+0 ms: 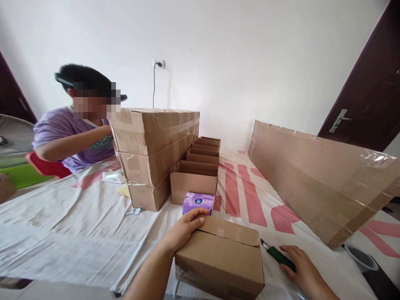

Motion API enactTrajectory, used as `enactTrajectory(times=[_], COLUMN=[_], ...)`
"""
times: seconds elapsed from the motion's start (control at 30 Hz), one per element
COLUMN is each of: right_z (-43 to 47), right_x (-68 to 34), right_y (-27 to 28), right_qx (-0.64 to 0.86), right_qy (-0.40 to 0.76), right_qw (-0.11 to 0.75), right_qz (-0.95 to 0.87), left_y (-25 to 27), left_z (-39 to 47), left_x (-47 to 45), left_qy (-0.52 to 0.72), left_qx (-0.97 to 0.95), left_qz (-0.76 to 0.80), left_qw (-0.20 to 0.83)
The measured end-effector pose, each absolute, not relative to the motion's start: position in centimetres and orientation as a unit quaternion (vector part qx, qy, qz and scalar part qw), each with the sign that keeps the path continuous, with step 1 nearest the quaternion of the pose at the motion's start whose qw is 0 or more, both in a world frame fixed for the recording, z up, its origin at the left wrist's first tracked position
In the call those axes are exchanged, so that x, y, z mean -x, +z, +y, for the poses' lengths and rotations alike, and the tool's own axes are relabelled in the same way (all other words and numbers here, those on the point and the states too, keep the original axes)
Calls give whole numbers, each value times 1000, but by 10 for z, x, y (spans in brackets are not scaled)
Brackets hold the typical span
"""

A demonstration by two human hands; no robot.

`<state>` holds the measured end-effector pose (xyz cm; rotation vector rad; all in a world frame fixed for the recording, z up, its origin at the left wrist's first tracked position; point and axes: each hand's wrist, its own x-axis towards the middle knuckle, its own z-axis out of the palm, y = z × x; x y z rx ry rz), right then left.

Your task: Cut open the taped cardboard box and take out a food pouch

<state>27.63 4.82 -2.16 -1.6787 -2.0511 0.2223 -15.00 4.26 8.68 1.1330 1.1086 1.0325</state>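
Observation:
A closed cardboard box (pixel 220 258) sits on the cloth-covered table right in front of me, its taped flap seam facing up. My left hand (pixel 186 229) rests on its far left corner, fingers stretched over the edge and nothing gripped. Beyond the fingers is a purple tissue pack (pixel 198 202), partly hidden by the hand. To the right of the box, my right hand (pixel 298 266) loosely holds a green utility knife (pixel 279 257) between thumb and fingers, low over the cloth. The knife's blade is out and points toward the box.
Stacked taped cartons (pixel 162 154) form a wall left of centre. Beside them runs a row of open boxes (pixel 193 185). A large cardboard panel (pixel 312 175) stands at the right, near a clear round container (pixel 361 256). A co-worker (pixel 67 129) sits behind the stack.

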Motion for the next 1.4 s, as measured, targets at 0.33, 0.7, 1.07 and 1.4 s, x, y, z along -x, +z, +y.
enactTrajectory(times=[0.33, 0.7, 1.07, 1.4], right_z=[54, -8, 22, 10], right_x=[-246, -86, -60, -139], right_y=[37, 156, 169, 191], right_qx=[566, 329, 385, 486], right_qy=[44, 60, 163, 111], right_qw=[285, 184, 106, 32], right_qz=[-772, -924, -902, -866], left_y=[59, 49, 45, 49], left_z=[43, 42, 41, 39], left_x=[152, 158, 174, 174], left_qy=[533, 530, 468, 462], left_qx=[-351, -445, -544, -541], left_qz=[336, 188, 189, 208], left_qw=[693, 697, 670, 671])
